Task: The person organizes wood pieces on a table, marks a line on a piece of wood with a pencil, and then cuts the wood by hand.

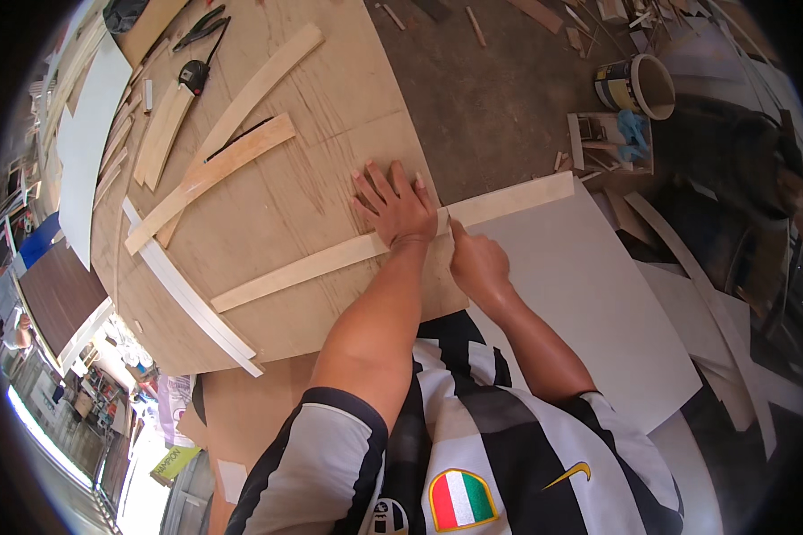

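Note:
A long pale wooden strip (299,274) lies across a plywood sheet (339,330) and runs right over a grey board (580,321). My left hand (401,209) is spread flat, its palm on the strip and its fingers reaching onto the plywood. Just right of it, at the plywood's edge, my right hand (479,259) is closed, its index finger along a thin dark pointed item (450,217) that touches the strip; what this item is I cannot make out.
Other strips (241,107), white strips (187,290), a tape measure (193,78) and pliers (196,31) lie on the plywood. At right are a bucket (616,89), a box (589,160) with blue material and offcuts (700,357). Someone (18,332) is at far left.

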`<state>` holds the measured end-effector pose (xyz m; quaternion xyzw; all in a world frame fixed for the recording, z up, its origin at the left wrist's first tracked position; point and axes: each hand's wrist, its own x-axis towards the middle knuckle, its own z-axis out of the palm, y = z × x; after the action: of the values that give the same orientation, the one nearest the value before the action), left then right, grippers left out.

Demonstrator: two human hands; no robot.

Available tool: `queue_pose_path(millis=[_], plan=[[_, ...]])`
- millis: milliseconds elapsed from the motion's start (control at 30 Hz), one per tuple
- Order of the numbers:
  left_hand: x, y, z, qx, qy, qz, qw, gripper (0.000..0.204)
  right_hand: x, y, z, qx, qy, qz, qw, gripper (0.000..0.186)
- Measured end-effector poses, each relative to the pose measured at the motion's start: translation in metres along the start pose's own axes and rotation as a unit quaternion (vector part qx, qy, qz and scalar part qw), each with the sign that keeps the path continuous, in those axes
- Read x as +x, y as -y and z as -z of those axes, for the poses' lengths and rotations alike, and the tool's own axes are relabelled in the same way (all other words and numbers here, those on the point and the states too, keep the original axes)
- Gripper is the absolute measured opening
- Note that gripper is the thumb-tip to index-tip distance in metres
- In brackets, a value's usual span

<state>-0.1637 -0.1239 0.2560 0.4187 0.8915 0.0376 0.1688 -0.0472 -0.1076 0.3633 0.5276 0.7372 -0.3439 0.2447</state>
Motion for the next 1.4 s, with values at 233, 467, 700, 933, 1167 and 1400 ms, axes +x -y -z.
queue_pose_path(millis=[233,467,700,933,1167,1400], plan=[[0.000,-0.005,-0.003,-0.007,-0.013,-0.004,1.000,0.056,0.012,-0.003,-0.012,0.020,-0.036,-0.015,0.999,0.058],[0.001,-0.004,-0.002,0.005,-0.029,-0.006,1.000,0.056,0.005,-0.004,-0.015,0.018,-0.048,-0.007,0.999,0.062],[-0.002,-0.002,-0.002,0.003,-0.031,-0.007,0.999,0.056,0.002,0.001,-0.007,0.012,0.010,-0.019,1.000,0.062],[0.000,0.000,0.000,0.017,-0.030,-0.003,0.999,0.056,-0.023,0.001,-0.005,0.022,-0.023,-0.023,0.999,0.055],[-0.003,0.000,0.000,-0.002,-0.006,0.003,1.000,0.056,-0.011,0.003,0.000,0.036,0.009,-0.029,0.999,0.054],[0.000,-0.002,-0.003,0.011,-0.015,0.001,1.000,0.057,-0.012,0.006,0.004,0.012,0.020,-0.031,0.999,0.059]])
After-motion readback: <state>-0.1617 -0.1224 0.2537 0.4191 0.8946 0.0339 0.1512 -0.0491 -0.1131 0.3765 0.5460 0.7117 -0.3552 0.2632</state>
